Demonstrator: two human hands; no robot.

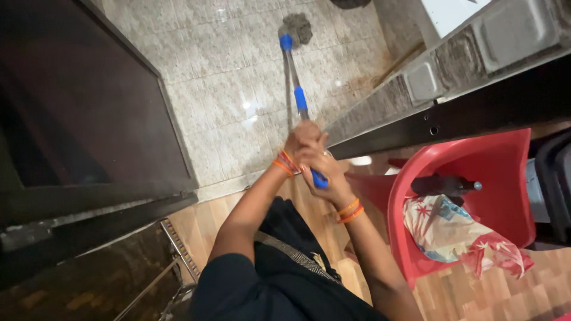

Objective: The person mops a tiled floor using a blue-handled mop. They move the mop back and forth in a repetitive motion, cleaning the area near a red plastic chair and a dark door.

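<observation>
While both hands close around the upper end of the mop handle (295,83), the left hand (300,138) sits a little further along the shaft and the right hand (321,169) wraps the blue end grip nearer the body — fingers curled tight on both. From that grip the long axis runs straight away to the grey mop head (296,28) on the pale tiled floor (220,89). A stone counter edge (380,107) flanks the handle's right; a red plastic chair (476,172) holding patterned cloth (458,235) stands close by — a dark doorframe (89,119) left.
</observation>
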